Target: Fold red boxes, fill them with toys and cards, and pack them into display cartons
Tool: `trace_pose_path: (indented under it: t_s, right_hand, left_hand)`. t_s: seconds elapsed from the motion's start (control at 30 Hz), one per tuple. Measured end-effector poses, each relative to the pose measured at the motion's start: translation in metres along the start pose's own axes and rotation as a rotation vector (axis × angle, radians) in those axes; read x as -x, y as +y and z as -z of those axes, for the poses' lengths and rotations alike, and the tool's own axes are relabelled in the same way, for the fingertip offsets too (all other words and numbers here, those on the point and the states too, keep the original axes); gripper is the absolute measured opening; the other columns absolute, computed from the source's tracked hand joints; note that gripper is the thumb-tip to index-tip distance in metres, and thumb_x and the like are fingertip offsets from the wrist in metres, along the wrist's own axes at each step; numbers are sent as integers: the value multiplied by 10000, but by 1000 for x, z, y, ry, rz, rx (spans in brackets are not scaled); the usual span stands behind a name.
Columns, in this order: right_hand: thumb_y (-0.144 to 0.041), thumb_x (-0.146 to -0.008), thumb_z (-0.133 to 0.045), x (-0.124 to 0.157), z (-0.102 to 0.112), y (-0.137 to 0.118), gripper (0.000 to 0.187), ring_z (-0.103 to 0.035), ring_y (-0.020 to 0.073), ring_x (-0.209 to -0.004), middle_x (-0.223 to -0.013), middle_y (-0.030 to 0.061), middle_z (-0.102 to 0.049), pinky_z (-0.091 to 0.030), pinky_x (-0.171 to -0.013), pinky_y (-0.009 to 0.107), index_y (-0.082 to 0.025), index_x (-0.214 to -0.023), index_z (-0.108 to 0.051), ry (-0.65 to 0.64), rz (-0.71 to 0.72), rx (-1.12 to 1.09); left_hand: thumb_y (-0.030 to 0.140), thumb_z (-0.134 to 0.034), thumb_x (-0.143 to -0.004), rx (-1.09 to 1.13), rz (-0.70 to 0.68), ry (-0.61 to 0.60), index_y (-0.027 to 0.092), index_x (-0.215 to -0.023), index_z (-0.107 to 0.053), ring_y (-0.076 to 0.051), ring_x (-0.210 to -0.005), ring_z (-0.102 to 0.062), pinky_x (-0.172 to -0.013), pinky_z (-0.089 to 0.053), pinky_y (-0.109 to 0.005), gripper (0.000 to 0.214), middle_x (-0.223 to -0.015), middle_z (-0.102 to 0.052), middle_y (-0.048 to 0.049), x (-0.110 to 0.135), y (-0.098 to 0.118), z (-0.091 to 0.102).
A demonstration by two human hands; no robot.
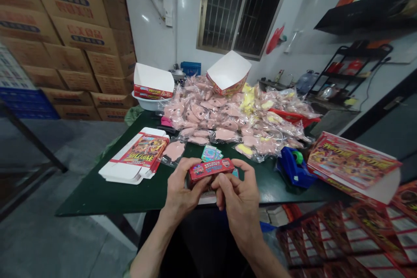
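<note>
At the green-topped table [97, 195]: two bare hands are raised just above its near edge, with the small red printed box [211, 169] held between them
Left hand: the left hand [185, 186] is closed around the box's left end, fingers curled over the top
Right hand: the right hand [237, 195] is closed on the box's right end, thumb and fingers pinching it from either side
Box: it lies roughly level, off the tabletop, in front of the person's chest, and its colourful printed face is turned upward
Just beyond the hands: a few small teal printed cards [211, 153] lie on the table, beside a clear bag holding one pink piece [173, 151]
Left of the hands: a flat white-and-red printed carton blank [137, 156] rests on the table
Right of the hands: a blue tape dispenser [295, 167] sits near a stack of large red printed sheets [353, 165] at the table's corner
Table's far side: a heap of bagged pink and yellow pieces [208, 113] rises behind the hands, with two open white trays [153, 80] [230, 71] on or beside it
Floor, lower right: more red printed sheets with white panels [345, 239] are fanned out below table height
Room: brown cardboard cartons [68, 30] are stacked against the wall at left, beside a barred window [241, 8]
</note>
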State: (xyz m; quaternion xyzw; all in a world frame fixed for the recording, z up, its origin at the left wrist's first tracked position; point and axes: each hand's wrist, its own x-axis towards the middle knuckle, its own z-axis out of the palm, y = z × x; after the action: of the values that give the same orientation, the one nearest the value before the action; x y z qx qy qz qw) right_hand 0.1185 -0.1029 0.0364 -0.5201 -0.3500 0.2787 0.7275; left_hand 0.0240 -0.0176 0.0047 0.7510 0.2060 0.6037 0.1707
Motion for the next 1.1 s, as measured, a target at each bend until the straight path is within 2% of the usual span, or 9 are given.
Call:
trace_pose_path:
  t_s: [0.3,0.4,0.53,0.67,0.77,0.87,0.93,1.0,1.1]
  right_hand:
    - [-286,-780,-596,-7,-4,1,324,-420,36,-329,-529,-98,-589,-322,-322,113,-220,-964,-337,1,-80,-16]
    - [-283,-773,-592,-8,-6,0,323,-407,39,-307,-501,-104,-580,-317,-305,115,-222,-948,-327,2,-97,-16]
    - [-299,-789,-583,-8,-5,2,306,-417,43,-310,-508,-101,-577,-323,-309,121,-224,-946,-332,-14,-87,-16]
    - [-315,-795,-594,-10,-1,19,335,-434,59,-335,-503,-103,-553,-330,-331,140,-225,-999,-344,-9,-56,-11]
    - [-287,-786,-611,-10,2,45,502,-480,89,-410,-523,-100,-541,-402,-412,188,-220,-1199,-334,-6,6,93]
    - [-276,-823,-564,-10,6,70,674,-488,105,-459,-550,-93,-523,-432,-492,229,-213,-1390,-205,-53,99,254]
    - [-274,-853,-516,-9,12,78,705,-494,112,-483,-574,-84,-518,-431,-513,238,-198,-1432,-120,-87,142,292]
    - [-269,-870,-484,-7,21,78,693,-494,113,-495,-590,-78,-513,-428,-518,238,-181,-1436,-93,-89,144,302]
    - [-296,-885,-461,0,40,71,468,-489,108,-499,-598,-62,-514,-417,-506,232,-155,-1307,-315,-73,84,374]
  left_hand:
    - [185,-643,-780,-5,-70,-77,207,-1106,-508,-128,-762,-588,-651,-490,-230,354,-884,-589,-21,-2,-3,6]
    - [140,-610,-799,-45,-119,-171,230,-1135,-530,-117,-735,-556,-627,-474,-217,357,-839,-540,-8,-3,-2,10]
    - [121,-531,-841,-137,-154,-375,272,-1205,-544,-108,-714,-517,-583,-448,-205,395,-830,-464,-11,-11,0,19]
    - [124,-466,-863,-7,-81,-486,230,-1231,-544,-113,-729,-513,-602,-451,-220,391,-842,-472,-26,-22,1,23]
    - [147,-424,-872,80,-42,-400,189,-1156,-609,-130,-742,-525,-621,-457,-248,342,-831,-499,-39,-25,1,15]
    - [199,-541,-834,26,-26,-222,179,-1000,-685,-126,-688,-518,-594,-440,-247,221,-742,-501,-17,-26,0,2]
    - [218,-617,-791,-23,9,-176,190,-965,-697,-122,-674,-519,-589,-438,-242,193,-728,-509,-8,-26,-3,-2]
    - [227,-631,-782,-24,72,-219,210,-1001,-691,-134,-730,-549,-659,-461,-261,228,-781,-550,-20,-27,-9,4]
    - [256,-632,-782,54,251,-207,234,-1052,-677,-181,-929,-582,-865,-451,-319,275,-938,-625,-46,-25,-20,22]
